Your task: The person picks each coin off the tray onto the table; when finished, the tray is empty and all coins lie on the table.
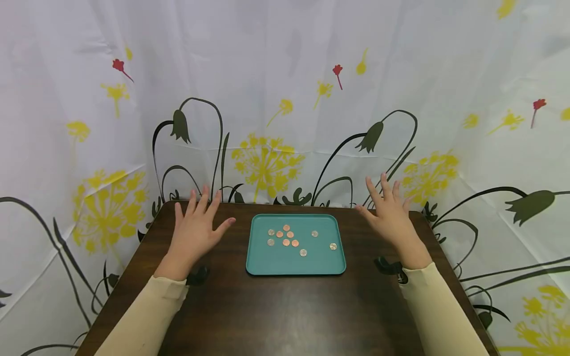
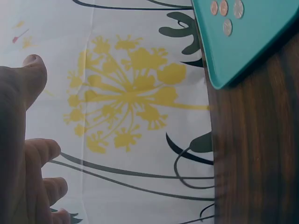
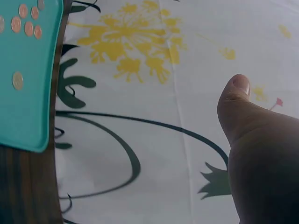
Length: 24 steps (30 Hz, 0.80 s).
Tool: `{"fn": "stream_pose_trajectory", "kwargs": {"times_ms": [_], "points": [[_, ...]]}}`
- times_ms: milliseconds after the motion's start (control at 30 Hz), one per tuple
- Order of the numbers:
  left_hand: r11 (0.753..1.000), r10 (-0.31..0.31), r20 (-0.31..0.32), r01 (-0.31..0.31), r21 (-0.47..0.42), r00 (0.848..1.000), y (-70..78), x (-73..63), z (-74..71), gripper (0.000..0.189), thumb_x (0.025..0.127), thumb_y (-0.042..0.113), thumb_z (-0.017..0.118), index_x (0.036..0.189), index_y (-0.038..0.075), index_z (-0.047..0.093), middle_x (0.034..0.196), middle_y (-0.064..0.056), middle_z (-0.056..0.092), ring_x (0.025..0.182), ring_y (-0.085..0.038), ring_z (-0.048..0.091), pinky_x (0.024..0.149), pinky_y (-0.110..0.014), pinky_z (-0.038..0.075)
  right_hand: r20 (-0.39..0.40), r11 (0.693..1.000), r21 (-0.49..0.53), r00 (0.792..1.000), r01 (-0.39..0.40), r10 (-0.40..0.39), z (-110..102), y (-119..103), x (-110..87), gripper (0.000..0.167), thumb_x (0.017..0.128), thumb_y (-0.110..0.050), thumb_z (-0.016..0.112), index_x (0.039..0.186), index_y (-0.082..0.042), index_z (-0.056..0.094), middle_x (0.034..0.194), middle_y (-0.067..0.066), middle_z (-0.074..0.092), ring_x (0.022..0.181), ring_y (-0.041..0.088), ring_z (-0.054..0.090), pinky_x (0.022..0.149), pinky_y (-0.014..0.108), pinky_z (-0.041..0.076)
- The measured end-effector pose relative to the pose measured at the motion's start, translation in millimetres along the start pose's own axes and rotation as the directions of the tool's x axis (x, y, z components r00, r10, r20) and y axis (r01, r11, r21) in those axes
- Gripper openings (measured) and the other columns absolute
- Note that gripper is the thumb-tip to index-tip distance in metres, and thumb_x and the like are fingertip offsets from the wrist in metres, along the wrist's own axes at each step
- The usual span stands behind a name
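5 copper-coloured round metal coins (image 1: 290,235) cluster in the teal rectangular tray (image 1: 276,264) towards 11 o'clock, with 5 silver-coloured round coins (image 1: 314,233) on either side. The left hand (image 1: 194,234) at 9 o'clock and right hand (image 1: 394,220) at 3 have spread, empty fingers (image 1: 203,200). Coins likely light, stiff, slippery: pinch opposite rims.

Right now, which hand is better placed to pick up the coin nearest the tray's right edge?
Likely the right hand: it is empty and nearer that coin; the left hand, also empty, is across the tray from it.
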<state>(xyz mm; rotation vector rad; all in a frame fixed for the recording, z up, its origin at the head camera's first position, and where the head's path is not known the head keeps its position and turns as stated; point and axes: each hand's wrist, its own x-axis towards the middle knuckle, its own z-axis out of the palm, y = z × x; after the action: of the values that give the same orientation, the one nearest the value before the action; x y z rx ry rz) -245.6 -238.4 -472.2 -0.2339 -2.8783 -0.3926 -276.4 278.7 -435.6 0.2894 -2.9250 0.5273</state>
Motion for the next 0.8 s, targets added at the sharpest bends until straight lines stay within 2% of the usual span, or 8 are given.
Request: {"fn": "stream_pose_trajectory", "kwargs": {"times_ms": [167, 333, 600, 800], "points": [[0.997, -0.006, 0.023, 0.008, -0.078, 1.0, 2.4, -4.2, 14.3, 0.097, 0.105, 0.076, 0.05, 0.178, 0.021, 0.016, 0.185, -0.017, 0.0, 0.17, -0.05, 0.001, 0.13, -0.08, 0.002, 0.021, 0.998, 0.058, 1.0, 0.008, -0.009, 23, -11, -7.1, 0.092, 0.106, -0.072, 0.051, 0.177, -0.036, 0.006, 0.185, 0.009, -0.012, 0.166, 0.051, -0.019, 0.121, 0.089, -0.006], [0.99, -0.011, 0.03, 0.016, -0.139, 0.999, 3.9, -6.7, 28.6, 0.097, 0.105, 0.071, 0.056, 0.178, 0.021, 0.014, 0.184, -0.021, 0.003, 0.17, -0.05, 0.003, 0.131, -0.078, 0.007, 0.015, 0.996, 0.087, 1.0, 0.025, -0.027, 40, -18, -10.1, 0.089, 0.108, -0.065, 0.056, 0.178, -0.035, 0.009, 0.185, 0.013, -0.006, 0.168, 0.051, -0.013, 0.126, 0.085, 0.0], [0.977, -0.043, 0.081, 0.059, -0.205, 0.996, 5.6, -14.6, 50.5, 0.119, 0.1, 0.08, 0.055, 0.175, 0.002, 0.005, 0.183, -0.025, -0.001, 0.171, -0.046, -0.003, 0.134, -0.072, 0.008, 0.042, 0.983, 0.184, 0.999, 0.023, -0.031, 66, -29, -15.0, 0.087, 0.109, -0.058, 0.06, 0.177, -0.036, 0.01, 0.186, 0.013, -0.003, 0.171, 0.046, -0.004, 0.127, 0.078, 0.026], [0.953, -0.032, 0.134, 0.071, -0.294, 0.99, 14.0, -18.6, 70.1, 0.129, 0.096, 0.077, 0.066, 0.174, 0.0, -0.001, 0.184, -0.023, -0.001, 0.172, -0.043, -0.006, 0.137, -0.067, 0.005, 0.058, 0.97, 0.243, 0.998, 0.008, -0.023, 86, -31, -21.0, 0.088, 0.108, -0.051, 0.067, 0.177, -0.037, 0.015, 0.185, 0.015, 0.008, 0.17, 0.044, 0.015, 0.124, 0.074, 0.036]]}}
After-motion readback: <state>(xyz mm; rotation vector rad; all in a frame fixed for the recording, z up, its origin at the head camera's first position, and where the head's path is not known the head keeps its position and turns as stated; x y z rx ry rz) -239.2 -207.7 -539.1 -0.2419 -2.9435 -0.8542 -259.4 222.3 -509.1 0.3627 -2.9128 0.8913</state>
